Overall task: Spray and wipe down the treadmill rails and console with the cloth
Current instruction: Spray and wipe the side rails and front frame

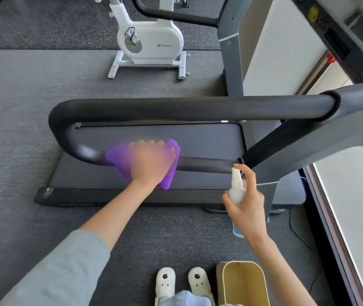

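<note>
A purple cloth [145, 162] is pressed onto the near treadmill rail [207, 164] by the left hand [151, 161], whose fingers are laid over the top of the rail with the cloth beneath them; hand and cloth are blurred, so how tightly the fingers are curled cannot be told. The cloth is draped over the lower black bar just beside its curved end, and hangs down below the bar on the near side. A small white spray bottle [236, 187] is gripped upright in the right hand [245, 200], with the fingers wrapped round its body and the forefinger hooked over its nozzle, close to where the rail meets the grey upright [291, 155]. The upper bar [187, 108] is seen running parallel above. A white exercise bike [148, 40] is seen beyond the treadmill belt [198, 140]. A yellow bin [243, 283] is stood just beside two white shoes [181, 281] on the grey floor.
</note>
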